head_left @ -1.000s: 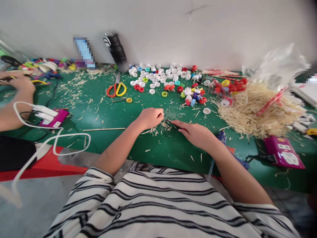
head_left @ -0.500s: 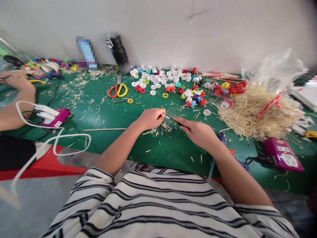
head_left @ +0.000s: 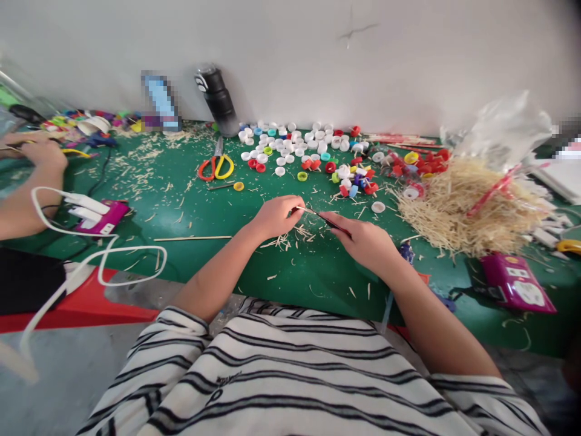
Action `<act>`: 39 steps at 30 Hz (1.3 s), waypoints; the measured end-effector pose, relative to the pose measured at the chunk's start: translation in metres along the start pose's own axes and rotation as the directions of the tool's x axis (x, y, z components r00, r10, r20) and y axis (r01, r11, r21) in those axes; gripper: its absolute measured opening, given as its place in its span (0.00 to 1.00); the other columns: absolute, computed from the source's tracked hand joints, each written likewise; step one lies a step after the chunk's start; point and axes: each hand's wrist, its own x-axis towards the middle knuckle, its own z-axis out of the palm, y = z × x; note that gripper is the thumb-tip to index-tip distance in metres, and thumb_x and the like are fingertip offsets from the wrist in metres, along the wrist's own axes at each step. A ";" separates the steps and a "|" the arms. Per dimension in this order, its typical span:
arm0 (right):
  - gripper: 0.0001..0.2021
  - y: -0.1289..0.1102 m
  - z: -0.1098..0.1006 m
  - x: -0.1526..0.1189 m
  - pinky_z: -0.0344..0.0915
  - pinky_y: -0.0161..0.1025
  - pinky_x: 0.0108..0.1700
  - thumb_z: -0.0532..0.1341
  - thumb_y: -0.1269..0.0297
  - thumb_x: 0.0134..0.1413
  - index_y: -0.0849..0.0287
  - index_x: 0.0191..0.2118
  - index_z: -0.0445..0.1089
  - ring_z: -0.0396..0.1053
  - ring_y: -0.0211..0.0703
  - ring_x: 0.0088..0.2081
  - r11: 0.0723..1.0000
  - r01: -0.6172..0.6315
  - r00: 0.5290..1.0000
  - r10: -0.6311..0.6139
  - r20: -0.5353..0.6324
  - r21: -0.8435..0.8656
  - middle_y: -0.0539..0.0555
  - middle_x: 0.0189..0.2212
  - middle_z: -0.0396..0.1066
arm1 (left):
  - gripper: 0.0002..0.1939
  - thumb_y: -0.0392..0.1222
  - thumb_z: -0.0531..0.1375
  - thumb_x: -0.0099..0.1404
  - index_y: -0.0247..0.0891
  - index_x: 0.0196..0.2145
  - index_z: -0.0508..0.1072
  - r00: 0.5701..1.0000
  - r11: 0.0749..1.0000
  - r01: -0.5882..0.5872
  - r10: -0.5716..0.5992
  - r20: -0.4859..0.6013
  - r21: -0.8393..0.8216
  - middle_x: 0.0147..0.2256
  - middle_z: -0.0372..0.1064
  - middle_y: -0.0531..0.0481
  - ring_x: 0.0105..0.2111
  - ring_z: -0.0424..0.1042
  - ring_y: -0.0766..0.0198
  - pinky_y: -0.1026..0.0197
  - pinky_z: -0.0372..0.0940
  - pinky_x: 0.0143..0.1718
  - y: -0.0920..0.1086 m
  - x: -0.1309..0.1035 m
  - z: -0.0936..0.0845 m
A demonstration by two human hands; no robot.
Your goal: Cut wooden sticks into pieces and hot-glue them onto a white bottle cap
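My left hand (head_left: 280, 216) is closed around a thin wooden stick (head_left: 305, 209), whose pale end pokes out past the thumb toward the right. My right hand (head_left: 365, 239) grips a slim dark knife (head_left: 330, 221), its narrow tip meeting or nearly meeting the stick's end. Fingers cover most of the knife. Under both hands lie curled wood shavings (head_left: 297, 235) on the green table (head_left: 272, 284). Another length of wooden stick (head_left: 193, 238) runs behind my left forearm; I cannot tell if it joins the held one.
Scissors (head_left: 216, 168), a black bottle (head_left: 218, 102) and many bottle caps (head_left: 297, 144) stand toward the wall. At right are a heap of thin sticks (head_left: 467, 209) and a purple device (head_left: 517, 283). Another person's hand (head_left: 45, 154) works at far left, near a white cable (head_left: 102, 266).
The knife and my right hand have shifted slightly, with the blade's angle a little different at the stick's end. My left hand stays almost in place. The other person's hand has moved slightly.
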 end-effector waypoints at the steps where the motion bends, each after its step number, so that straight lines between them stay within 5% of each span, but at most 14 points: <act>1: 0.24 0.000 0.000 0.000 0.64 0.37 0.32 0.52 0.59 0.71 0.35 0.68 0.60 0.77 0.46 0.37 1.000 0.001 1.000 -0.001 0.001 0.002 0.48 0.44 0.81 | 0.09 0.42 0.52 0.70 0.40 0.36 0.71 1.000 1.000 0.004 -0.004 0.001 -0.001 0.34 0.72 0.50 0.31 0.66 0.65 0.60 0.56 0.32 0.000 0.000 0.000; 16: 0.24 0.000 -0.002 -0.001 0.68 0.39 0.34 0.51 0.57 0.71 0.35 0.68 0.60 0.77 0.47 0.39 1.000 -0.005 1.000 0.005 0.005 0.014 0.48 0.48 0.80 | 0.11 0.44 0.53 0.68 0.40 0.28 0.65 0.997 0.998 0.062 -0.063 -0.052 -0.024 0.27 0.66 0.52 0.27 0.62 0.66 0.60 0.53 0.29 0.003 0.000 -0.003; 32: 0.26 0.001 0.007 0.000 0.69 0.40 0.42 0.48 0.63 0.71 0.42 0.71 0.57 0.75 0.47 0.41 0.981 0.083 0.996 -0.077 -0.045 0.177 0.55 0.46 0.76 | 0.10 0.44 0.52 0.71 0.40 0.39 0.72 0.999 0.997 0.038 -0.040 -0.023 -0.071 0.33 0.72 0.50 0.29 0.66 0.66 0.60 0.56 0.31 0.003 0.000 -0.002; 39: 0.28 -0.002 0.009 0.000 0.65 0.36 0.36 0.46 0.66 0.71 0.38 0.71 0.55 0.72 0.43 0.36 0.996 0.049 0.994 -0.056 0.091 0.079 0.54 0.42 0.73 | 0.10 0.43 0.50 0.71 0.40 0.35 0.67 0.996 0.990 0.085 -0.083 0.020 -0.112 0.25 0.65 0.53 0.24 0.61 0.66 0.60 0.52 0.27 0.007 -0.002 -0.006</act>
